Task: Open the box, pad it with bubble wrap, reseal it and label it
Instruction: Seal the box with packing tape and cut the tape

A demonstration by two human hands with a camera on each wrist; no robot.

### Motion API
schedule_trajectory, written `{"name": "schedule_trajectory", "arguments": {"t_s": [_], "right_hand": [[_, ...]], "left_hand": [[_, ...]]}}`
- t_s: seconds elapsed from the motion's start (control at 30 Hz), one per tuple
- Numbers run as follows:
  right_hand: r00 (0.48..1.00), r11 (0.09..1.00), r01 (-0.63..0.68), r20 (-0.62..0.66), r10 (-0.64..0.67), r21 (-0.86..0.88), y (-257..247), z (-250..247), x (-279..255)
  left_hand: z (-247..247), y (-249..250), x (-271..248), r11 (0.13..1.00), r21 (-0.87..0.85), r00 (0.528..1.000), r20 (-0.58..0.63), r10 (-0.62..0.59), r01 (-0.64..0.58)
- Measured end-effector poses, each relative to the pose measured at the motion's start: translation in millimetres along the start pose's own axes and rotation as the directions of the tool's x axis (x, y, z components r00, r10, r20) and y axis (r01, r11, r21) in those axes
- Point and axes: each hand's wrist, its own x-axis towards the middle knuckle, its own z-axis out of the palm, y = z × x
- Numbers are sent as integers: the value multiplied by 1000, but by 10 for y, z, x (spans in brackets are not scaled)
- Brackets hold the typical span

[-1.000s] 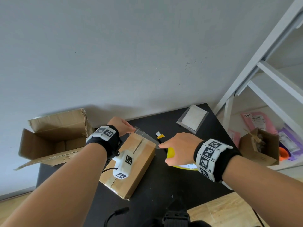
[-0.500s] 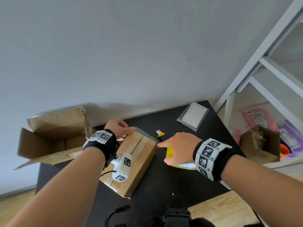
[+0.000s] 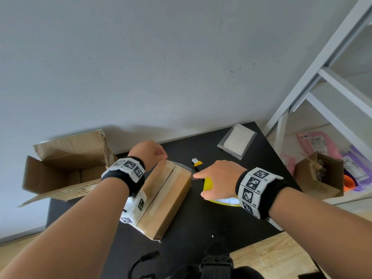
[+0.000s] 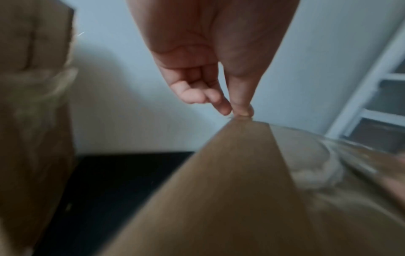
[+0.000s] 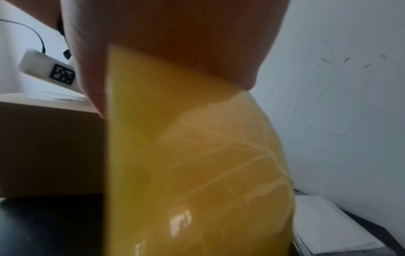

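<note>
as left fingers (image 4: 241, 104) pinch the box (image 3: 167, 198)'s far corner, right fingers (image 3: 201, 175) grip tape (image 5: 197, 155).

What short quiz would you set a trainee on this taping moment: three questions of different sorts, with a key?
1. Fill in: the left hand has its thumb and forefinger pinched at the ___ edge of the small cardboard box.
2. True or false: the right hand grips the yellow tape roll.
3. Where does the utility knife lie? A: on the small cardboard box. B: on the black table, just beyond the right hand. C: in the left hand.
Key: 1 far; 2 true; 3 B.
</note>
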Motion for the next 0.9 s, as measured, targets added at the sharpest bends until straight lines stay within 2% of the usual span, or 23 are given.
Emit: {"name": "schedule_trajectory", "arguments": {"t_s": [0.1, 0.2, 0.27, 0.4, 0.57, 0.7, 0.9], "right_hand": [[1000, 1000, -4, -2, 4, -15, -12, 12, -3], [1000, 1000, -3, -12, 3, -12, -8, 24, -21], [1000, 1000, -2, -19, 1, -8, -5, 28, -32], [999, 1000, -8, -33, 8, 15, 4, 44, -32], [1000, 1000, 1, -19, -1, -3, 13, 47, -18], [1000, 1000, -1, -19, 1, 16, 37, 63, 1], [1000, 999, 3, -14, -3, 32, 43, 88, 42]], "left_hand": [[-39, 223, 32, 992, 40, 993, 12, 119, -120], [44, 386, 21, 982, -27, 974, 126, 187, -185], [98, 394, 7, 981, -34, 962, 195, 192, -189], [77, 350, 10, 986, -29, 961, 222, 164, -161], [144, 538, -2, 981, 25, 935, 310, 174, -191], [164, 446, -55, 979, -55, 932, 299, 205, -197], [215, 434, -82, 975, -1, 922, 327, 208, -220]]}}
